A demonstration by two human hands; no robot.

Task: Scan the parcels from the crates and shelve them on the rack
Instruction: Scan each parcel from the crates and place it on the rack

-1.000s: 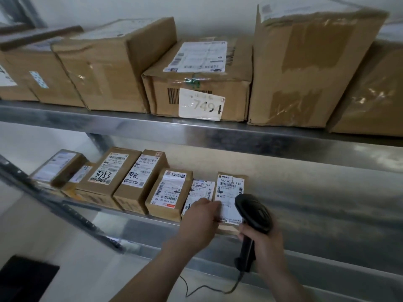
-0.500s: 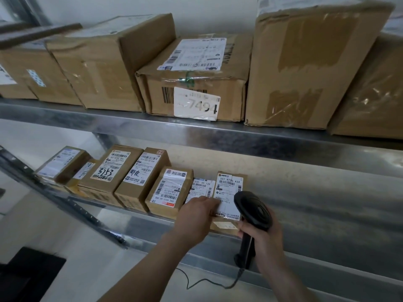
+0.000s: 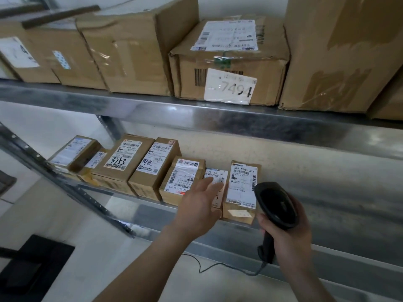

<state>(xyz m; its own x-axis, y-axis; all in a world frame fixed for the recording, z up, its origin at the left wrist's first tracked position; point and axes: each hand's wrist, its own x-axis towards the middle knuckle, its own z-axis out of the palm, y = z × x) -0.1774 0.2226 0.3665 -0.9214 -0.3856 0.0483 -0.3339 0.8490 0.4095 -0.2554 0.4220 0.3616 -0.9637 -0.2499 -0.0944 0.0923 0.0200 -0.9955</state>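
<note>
Cardboard parcel now sits free at the lower shelf front edge, the left hand lifted off it, fingers loose, while the right hand still grips the scanner.

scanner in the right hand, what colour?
Black, with a black cord; the scanner shows clearly in the head view.

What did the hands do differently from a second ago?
The left hand let go of the rightmost parcel and drew back leftward, its fingers now straight over the small parcel beside it. The right hand kept gripping the scanner. The parcels stayed in their row.
</note>
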